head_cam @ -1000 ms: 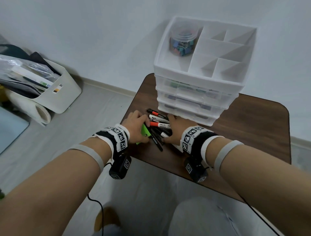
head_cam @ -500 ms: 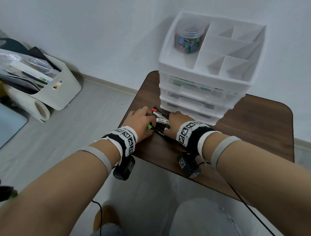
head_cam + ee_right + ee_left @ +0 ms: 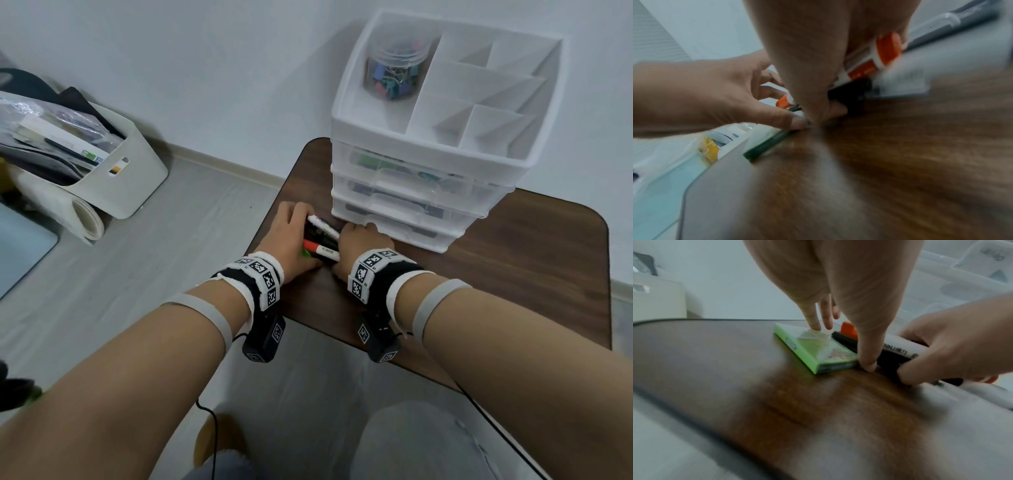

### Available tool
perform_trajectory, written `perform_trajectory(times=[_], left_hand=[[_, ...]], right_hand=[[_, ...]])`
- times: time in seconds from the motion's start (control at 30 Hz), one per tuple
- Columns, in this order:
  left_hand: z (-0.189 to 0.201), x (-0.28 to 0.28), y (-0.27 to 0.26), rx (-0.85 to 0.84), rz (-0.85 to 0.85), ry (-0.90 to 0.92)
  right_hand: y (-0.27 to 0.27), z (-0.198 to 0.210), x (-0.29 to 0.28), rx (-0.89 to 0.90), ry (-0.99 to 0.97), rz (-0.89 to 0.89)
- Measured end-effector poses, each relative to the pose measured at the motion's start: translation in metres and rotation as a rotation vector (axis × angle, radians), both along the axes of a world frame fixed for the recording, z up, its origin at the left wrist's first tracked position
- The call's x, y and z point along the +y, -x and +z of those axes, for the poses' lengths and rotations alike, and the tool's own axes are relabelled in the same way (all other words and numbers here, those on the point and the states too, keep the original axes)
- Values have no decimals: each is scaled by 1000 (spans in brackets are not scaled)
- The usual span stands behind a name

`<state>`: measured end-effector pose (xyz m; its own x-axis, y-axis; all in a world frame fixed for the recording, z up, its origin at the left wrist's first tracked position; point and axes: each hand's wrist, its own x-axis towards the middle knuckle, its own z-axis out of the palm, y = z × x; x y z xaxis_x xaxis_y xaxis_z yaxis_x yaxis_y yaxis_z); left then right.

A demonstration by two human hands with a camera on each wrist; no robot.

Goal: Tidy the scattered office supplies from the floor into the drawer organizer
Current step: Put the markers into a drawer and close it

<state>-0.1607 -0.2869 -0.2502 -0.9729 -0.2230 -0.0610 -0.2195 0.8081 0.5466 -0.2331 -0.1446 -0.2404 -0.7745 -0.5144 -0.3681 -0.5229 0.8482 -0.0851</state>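
My left hand [image 3: 291,236] and my right hand [image 3: 358,241] grasp the bundle of markers [image 3: 320,236] from both sides, with the fingers curled around it, on the brown worktop [image 3: 513,253] just in front of the lowest drawer of the organizer [image 3: 428,164]. A green box [image 3: 813,352] lies flat on the worktop beside the markers, and the fingertips [image 3: 815,324] of my left hand touch its top. A jar of clips [image 3: 394,72] stands in the top tray of the organizer.
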Motion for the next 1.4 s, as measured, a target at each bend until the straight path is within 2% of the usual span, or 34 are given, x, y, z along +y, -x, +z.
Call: perform_trajectory(times=[0.13,0.3,0.43,0.57,0.6,0.63,0.7,0.73,0.77,0.9,1.1,1.17,1.3,1.4], left_hand=[[-3,-6,-5,-35,63,-70],[-2,-3,-9,-64,132,-80],[3,2,-9,-9,185,-149],[12,7,8,23,280,-250],[16,11,15,20,327,-330],[22,16,21,-9,391,-486],[38,37,32,-126,508,-972],[46,48,36,-184,533,-1145],[49,57,40,-240,526,-1211],[51,79,55,-332,426,-1343],[39,79,56,-338,476,-1548],[33,77,55,-335,471,-1549],[27,79,49,-296,589,-1529],[27,76,37,-320,595,-1519]], right_hand=[[5,3,-2,8,-13,39],[13,10,10,-104,36,4],[15,13,26,-111,102,-52],[15,22,46,-88,132,-20],[15,26,53,-83,131,-13],[16,29,60,-75,132,-10],[18,38,78,-53,116,-12],[18,41,87,-38,101,-12],[18,43,95,-28,93,-8],[15,51,125,0,134,-20],[17,63,145,76,188,-27],[17,65,146,67,208,-40],[12,68,143,63,261,-41],[8,72,137,66,325,-54]])
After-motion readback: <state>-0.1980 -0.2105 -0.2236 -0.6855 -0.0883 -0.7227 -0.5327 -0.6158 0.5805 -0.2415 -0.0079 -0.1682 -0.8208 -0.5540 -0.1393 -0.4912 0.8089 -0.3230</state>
